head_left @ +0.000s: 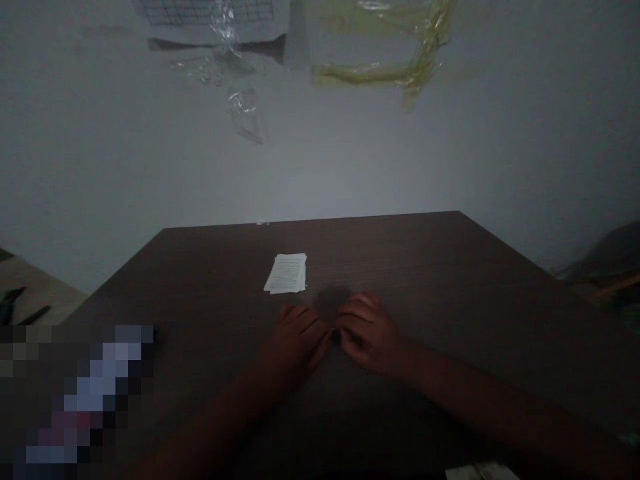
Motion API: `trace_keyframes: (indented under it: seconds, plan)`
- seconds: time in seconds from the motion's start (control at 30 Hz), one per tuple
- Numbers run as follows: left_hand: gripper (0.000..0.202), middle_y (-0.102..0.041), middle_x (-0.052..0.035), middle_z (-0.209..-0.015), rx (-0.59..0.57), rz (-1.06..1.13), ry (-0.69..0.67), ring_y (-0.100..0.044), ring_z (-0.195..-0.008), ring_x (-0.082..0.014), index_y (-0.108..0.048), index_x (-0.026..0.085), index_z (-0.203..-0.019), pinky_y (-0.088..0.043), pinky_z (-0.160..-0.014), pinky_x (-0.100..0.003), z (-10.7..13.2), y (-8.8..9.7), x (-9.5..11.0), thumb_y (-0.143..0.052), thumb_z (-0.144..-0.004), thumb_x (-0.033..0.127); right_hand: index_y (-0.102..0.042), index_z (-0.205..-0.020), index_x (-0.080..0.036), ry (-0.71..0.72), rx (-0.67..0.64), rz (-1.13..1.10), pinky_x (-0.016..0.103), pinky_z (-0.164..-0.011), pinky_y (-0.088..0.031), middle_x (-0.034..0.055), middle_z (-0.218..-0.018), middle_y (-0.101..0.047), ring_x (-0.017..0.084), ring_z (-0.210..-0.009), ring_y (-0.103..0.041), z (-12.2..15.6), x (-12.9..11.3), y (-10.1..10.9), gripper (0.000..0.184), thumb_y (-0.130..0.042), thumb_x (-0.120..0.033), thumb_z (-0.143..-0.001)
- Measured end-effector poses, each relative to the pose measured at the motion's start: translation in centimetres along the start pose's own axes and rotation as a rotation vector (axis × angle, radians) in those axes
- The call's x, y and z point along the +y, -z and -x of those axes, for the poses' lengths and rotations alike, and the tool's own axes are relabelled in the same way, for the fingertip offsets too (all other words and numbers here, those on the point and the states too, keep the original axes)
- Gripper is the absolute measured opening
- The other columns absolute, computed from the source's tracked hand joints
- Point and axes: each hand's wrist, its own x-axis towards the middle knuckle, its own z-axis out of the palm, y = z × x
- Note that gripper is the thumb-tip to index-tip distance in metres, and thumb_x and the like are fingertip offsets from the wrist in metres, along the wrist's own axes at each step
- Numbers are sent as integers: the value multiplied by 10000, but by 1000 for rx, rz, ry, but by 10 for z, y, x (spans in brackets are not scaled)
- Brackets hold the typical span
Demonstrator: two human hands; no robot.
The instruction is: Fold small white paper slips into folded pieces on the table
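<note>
My left hand (303, 339) and my right hand (371, 333) come close together over the middle of the dark wooden table (390, 260). The fingers of both are curled and closed. A tiny pale bit shows between the fingertips, too small and dim to name. Just beyond my left hand lies a small stack of white paper sheets (287, 273) with printed lines, its edges slightly uneven. Neither hand touches it.
Behind the table rises a pale wall (350, 167) with yellow tape (370, 73) and a taped-up gridded paper (210, 13). A blurred-out patch (90, 393) covers the left edge. A pale object (480, 472) shows at the bottom right.
</note>
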Motion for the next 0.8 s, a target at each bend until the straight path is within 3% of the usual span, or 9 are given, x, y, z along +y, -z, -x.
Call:
trace_keyframes:
  seconds: [0.27, 0.5, 0.67, 0.8]
  plan:
    - [279, -767, -40, -960, 86, 36, -7, -695, -963, -267, -764, 222, -1041, -550, -941, -442, 5, -2, 3, -559, -1180, 94, -669, -1037, -266, -27, -40, 76, 448, -883, -556, 39, -987, -800, 263, -924, -728, 0, 7, 3, 198, -664, -74, -991]
    - [252, -807, -38, -992, 105, 9, 3, -725, -952, -253, -796, 216, -1092, -548, -935, -418, 6, 13, -12, -590, -1187, 107, -695, -1023, -263, -197, -67, 151, 454, -891, -577, 66, -982, -785, 286, -940, -734, 12, 42, 11, 189, -660, -81, -985]
    - [177, -838, -46, -1100, -68, 17, 28, -749, -1054, -283, -835, 258, -1104, -557, -966, -444, 10, 1, -24, -696, -1147, 158, -748, -1103, -248, -304, -132, 114, 460, -958, -593, 95, -1069, -814, 306, -1045, -767, 14, 55, 16, 178, -660, -102, -1053]
    - [124, -852, -61, -1240, -209, 84, 44, -770, -1172, -306, -843, 266, -1188, -588, -1048, -478, 11, -4, -24, -786, -1102, 198, -765, -1086, -249, -392, -266, 95, 462, -995, -581, 93, -1077, -813, 308, -1075, -756, 13, 53, 14, 137, -694, -134, -1063]
